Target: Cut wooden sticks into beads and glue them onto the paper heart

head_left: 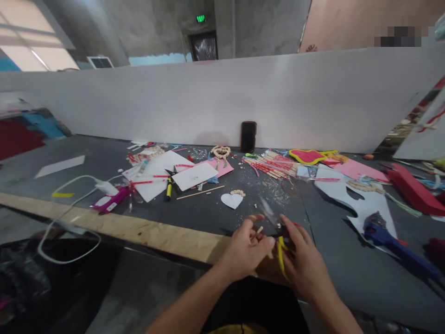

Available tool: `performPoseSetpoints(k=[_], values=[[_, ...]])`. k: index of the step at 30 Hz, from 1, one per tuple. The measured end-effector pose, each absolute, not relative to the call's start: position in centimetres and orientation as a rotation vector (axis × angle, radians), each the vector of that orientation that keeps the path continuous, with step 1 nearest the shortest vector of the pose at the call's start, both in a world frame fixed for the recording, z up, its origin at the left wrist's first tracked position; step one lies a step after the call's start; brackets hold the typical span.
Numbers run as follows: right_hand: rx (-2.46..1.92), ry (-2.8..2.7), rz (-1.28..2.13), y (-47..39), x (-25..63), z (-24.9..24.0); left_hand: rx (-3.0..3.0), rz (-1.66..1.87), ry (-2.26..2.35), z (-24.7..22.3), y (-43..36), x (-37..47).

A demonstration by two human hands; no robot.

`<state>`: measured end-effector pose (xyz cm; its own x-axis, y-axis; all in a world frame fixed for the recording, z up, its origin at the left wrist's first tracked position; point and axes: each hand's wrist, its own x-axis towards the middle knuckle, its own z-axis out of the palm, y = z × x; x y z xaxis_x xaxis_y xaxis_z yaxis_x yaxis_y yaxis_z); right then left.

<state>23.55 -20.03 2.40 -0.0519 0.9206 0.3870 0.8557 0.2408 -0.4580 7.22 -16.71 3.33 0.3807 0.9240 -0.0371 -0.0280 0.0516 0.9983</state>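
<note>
Left hand (245, 253) pinching short pale wooden stick (259, 230), its visible tip slanting upward and to right. Right hand (304, 255) gripping metal hand tool with yellow handle (281, 255), blurred end pointing forward and leftward, long axis running obliquely away from body. Stick and tool being held near front edge of dark grey table (201, 218). Counting on table: one white paper heart (230, 201), point facing person, small pale pieces (238, 192) lining upper right edge; one black-and-yellow pliers (169, 186); one dark phone (248, 136), standing upright.
</note>
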Motion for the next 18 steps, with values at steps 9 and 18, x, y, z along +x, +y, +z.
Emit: performPoseSetpoints(k=[9,18], values=[[-1.630,-2.046,0.173,-21.4,23.2,3.0,1.214,0.885,0.913,3.7,-16.9,4.7],[-1.677,-2.172,0.263,-21.9,22.4,2.5,1.164,0.920,0.948,2.7,-17.3,4.8]])
